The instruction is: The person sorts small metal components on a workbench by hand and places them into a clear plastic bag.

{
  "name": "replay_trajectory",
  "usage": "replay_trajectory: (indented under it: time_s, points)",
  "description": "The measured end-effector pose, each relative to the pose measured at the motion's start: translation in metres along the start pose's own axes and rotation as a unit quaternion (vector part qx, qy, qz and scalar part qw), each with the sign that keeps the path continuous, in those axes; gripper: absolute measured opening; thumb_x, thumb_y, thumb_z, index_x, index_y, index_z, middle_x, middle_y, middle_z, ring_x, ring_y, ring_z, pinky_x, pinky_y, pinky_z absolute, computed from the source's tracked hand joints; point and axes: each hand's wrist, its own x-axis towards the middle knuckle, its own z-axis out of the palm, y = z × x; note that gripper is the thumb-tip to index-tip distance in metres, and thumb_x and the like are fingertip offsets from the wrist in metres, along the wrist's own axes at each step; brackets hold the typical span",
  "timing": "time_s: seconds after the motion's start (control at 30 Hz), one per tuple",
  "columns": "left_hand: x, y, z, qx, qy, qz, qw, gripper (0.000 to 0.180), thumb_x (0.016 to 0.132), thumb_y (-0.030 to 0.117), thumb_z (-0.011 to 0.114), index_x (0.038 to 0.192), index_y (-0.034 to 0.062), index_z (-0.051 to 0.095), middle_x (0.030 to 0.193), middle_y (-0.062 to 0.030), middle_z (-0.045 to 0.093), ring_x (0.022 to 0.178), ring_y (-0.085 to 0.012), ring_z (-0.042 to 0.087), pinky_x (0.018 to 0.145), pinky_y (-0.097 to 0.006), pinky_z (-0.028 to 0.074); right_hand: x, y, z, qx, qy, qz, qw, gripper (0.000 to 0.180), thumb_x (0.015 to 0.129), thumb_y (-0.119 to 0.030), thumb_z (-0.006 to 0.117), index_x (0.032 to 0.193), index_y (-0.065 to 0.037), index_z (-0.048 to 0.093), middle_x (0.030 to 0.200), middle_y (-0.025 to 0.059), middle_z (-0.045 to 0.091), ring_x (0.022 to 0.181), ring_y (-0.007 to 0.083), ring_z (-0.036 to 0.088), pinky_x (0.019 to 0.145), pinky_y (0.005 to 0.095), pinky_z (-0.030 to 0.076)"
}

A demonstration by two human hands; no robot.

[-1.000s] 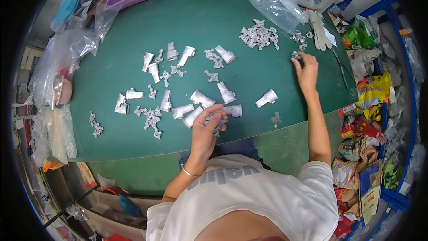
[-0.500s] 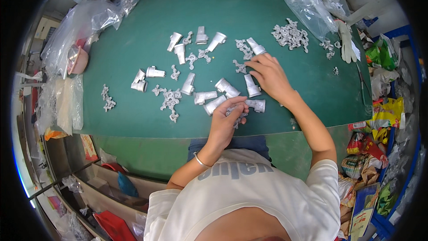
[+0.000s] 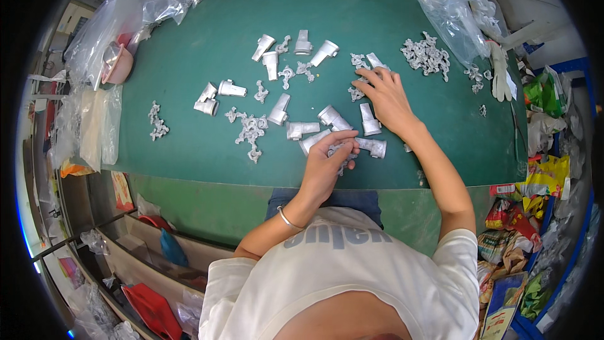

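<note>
My left hand [image 3: 324, 167] is near the table's front edge, fingers closed around a small grey metal casting piece [image 3: 343, 150]. My right hand [image 3: 385, 99] lies flat further back, fingers spread, its fingertips on a cluster of small jagged metal bits [image 3: 358, 80]. Several silver tube-shaped castings [image 3: 302, 130] lie between and around both hands on the green table [image 3: 207, 151]. One tube casting [image 3: 370, 119] lies just under my right palm.
A pile of jagged metal scraps [image 3: 426, 55] sits at the back right beside clear plastic bags [image 3: 448, 6] and white gloves [image 3: 500, 72]. More bags [image 3: 135, 16] and a pink bowl [image 3: 116, 63] stand at the left. Coloured packets [image 3: 541, 176] crowd the right edge.
My right hand has come in from the far right side of the table to the small bits near the middle. My left hand stays closed near the front edge.
</note>
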Motion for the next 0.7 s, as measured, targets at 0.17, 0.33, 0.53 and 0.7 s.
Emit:
replay_trajectory:
  time_s: [0.17, 0.33, 0.53, 0.7]
  points:
    - [-0.003, 0.005, 0.002, -0.002, 0.019, 0.009, 1.0, 0.024, 0.086, 0.007, 0.055, 0.109, -0.001, 0.055, 0.087, -0.0055, 0.057, 0.077, -0.0101, 0.053, 0.059, -0.023, 0.042, 0.001, -0.002, -0.012, 0.098, 0.058, 0.027, 0.993, 0.023, 0.07, -0.002, 0.063, 0.093, -0.004, 0.059, 0.095, 0.0076, 0.058, 0.09, 0.0252, 0.051, 0.08, 0.0343, 0.037]
    - [-0.005, 0.018, 0.008, 0.025, 0.047, 0.093, 0.994, 0.026, 0.085, 0.006, 0.056, 0.11, -0.0011, 0.055, 0.088, -0.0059, 0.057, 0.08, -0.0121, 0.053, 0.059, -0.024, 0.042, -0.016, -0.053, -0.06, 0.271, 0.086, 0.118, 0.951, 0.016, 0.07, -0.004, 0.067, 0.085, -0.002, 0.06, 0.077, 0.008, 0.06, 0.073, 0.0245, 0.053, 0.073, 0.0333, 0.038]
    - [-0.011, 0.031, 0.015, 0.031, 0.02, 0.133, 0.99, 0.022, 0.082, 0.006, 0.06, 0.103, -0.0023, 0.059, 0.083, -0.0058, 0.06, 0.063, -0.0082, 0.052, 0.055, -0.019, 0.041, -0.03, -0.08, -0.083, 0.342, 0.08, 0.178, 0.919, 0.018, 0.068, -0.001, 0.069, 0.084, -0.002, 0.063, 0.075, 0.0065, 0.062, 0.07, 0.0201, 0.054, 0.069, 0.0297, 0.04]
    - [-0.019, 0.035, 0.021, 0.011, 0.006, 0.118, 0.993, 0.019, 0.083, 0.007, 0.059, 0.099, -0.0028, 0.059, 0.082, -0.007, 0.061, 0.064, -0.0084, 0.053, 0.055, -0.019, 0.041, -0.038, -0.083, -0.087, 0.398, 0.08, 0.199, 0.892, 0.019, 0.069, -0.001, 0.069, 0.088, -0.002, 0.064, 0.079, 0.0067, 0.064, 0.076, 0.0171, 0.056, 0.069, 0.0276, 0.043]
